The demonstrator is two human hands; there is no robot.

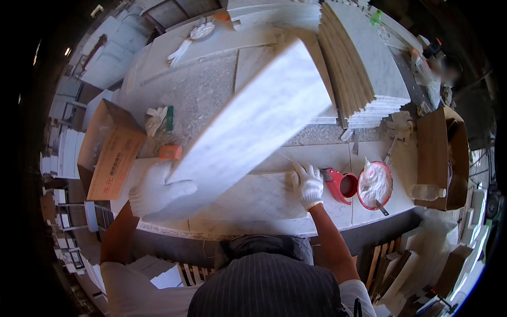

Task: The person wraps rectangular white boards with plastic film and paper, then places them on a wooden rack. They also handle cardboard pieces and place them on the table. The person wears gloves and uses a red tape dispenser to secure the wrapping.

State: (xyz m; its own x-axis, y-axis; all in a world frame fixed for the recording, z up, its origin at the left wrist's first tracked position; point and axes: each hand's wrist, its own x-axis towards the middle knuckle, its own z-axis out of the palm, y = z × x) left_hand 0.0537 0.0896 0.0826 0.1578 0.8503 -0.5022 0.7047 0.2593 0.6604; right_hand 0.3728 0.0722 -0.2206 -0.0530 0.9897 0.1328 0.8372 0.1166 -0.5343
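A long white marble slab [259, 119], slightly blurred, slants up from the near left toward the far right. My left hand [161, 191], in a white glove, grips its near end with the thumb across the face; the other fingers are partly hidden. Beneath it, another marble slab [264, 198] lies flat on the worktable [338, 222]. My right hand [308, 185], also gloved, rests with fingers stretched out at the right end of that flat slab. Just right of this hand stands a red tape dispenser [340, 186], beside a red-rimmed bowl [375, 185] of white paste holding a scraper [381, 207].
Cardboard boxes stand at the table's left [119, 153] and right [435, 158]. A tall stack of marble slabs [359, 68] rises at the back right. A clear plastic bottle [428, 192], an orange box [170, 152] and loose gloves [156, 120] lie around the work area.
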